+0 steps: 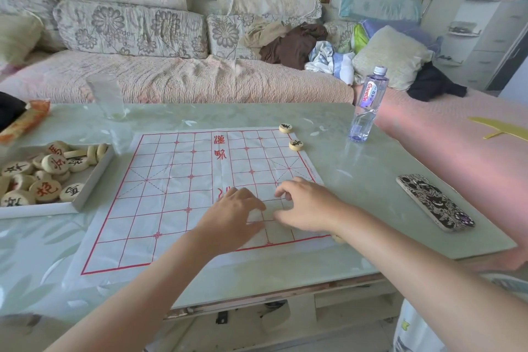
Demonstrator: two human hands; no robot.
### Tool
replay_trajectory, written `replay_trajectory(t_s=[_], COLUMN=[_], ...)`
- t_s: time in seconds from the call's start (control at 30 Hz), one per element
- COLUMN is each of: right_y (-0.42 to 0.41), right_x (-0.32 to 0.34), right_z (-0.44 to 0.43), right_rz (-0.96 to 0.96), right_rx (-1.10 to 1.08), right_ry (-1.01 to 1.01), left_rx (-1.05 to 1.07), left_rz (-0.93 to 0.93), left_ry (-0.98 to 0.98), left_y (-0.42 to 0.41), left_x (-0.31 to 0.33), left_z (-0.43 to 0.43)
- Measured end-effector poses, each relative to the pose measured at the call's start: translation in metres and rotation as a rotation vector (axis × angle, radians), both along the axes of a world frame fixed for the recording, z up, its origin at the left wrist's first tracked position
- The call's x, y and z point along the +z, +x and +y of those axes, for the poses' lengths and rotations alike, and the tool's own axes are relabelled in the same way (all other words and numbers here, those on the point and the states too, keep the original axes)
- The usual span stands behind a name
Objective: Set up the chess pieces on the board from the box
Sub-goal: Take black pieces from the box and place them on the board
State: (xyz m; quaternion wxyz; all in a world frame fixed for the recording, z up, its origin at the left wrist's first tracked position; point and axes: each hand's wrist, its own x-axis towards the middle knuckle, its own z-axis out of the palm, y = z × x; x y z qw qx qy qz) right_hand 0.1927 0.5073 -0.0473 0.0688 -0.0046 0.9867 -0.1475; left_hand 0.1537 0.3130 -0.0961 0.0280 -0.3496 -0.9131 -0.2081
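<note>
The paper chess board (183, 180) with a red grid lies flat on the table. Two round wooden pieces with black characters, one piece (286, 128) and another piece (296, 144), sit on its far right edge. A third piece (339, 238) peeks out beside my right wrist at the near right corner. The white box (91, 180) at the left holds several red and black pieces. My left hand (237, 217) rests palm down on the board's right half. Just right of it, my right hand (307, 206) has curled fingers; whatever is under them is hidden.
A water bottle (368, 103) stands past the board's far right corner and a phone (435, 201) lies to the right. A clear glass (107, 96) and a snack packet (25, 120) are at the far left. A sofa runs behind the table.
</note>
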Motion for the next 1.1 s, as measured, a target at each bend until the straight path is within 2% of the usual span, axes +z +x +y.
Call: replay_trajectory(t_s=[0.13, 0.4, 0.63, 0.73, 0.87, 0.97, 1.1], right_y=[-0.02, -0.093, -0.144, -0.158, -0.174, -0.179, -0.183], right_x=[0.015, 0.024, 0.023, 0.022, 0.019, 0.012, 0.001], right_z=[-0.036, -0.171, -0.285, -0.321, -0.359, -0.376, -0.384], right_rz=[0.066, 0.086, 0.088, 0.078, 0.024, -0.049, -0.064], right_rx=[0.055, 0.244, 0.367, 0.411, 0.475, 0.523, 0.503], right_ry=[-0.071, -0.202, -0.238, -0.191, -0.019, 0.161, 0.224], left_rx=[0.083, 0.377, 0.677, 0.752, 0.823, 0.809, 0.759], left_rz=[0.054, -0.012, -0.037, 0.027, -0.01, -0.024, -0.047], left_ry=[-0.01, -0.041, 0.152, 0.172, 0.067, 0.045, 0.037], left_y=[-0.025, -0.07, -0.089, -0.091, -0.091, -0.095, -0.1], left_x=[0.022, 0.045, 0.056, 0.052, 0.042, 0.035, 0.028], left_z=[-0.042, -0.165, -0.268, -0.303, -0.334, -0.342, -0.349])
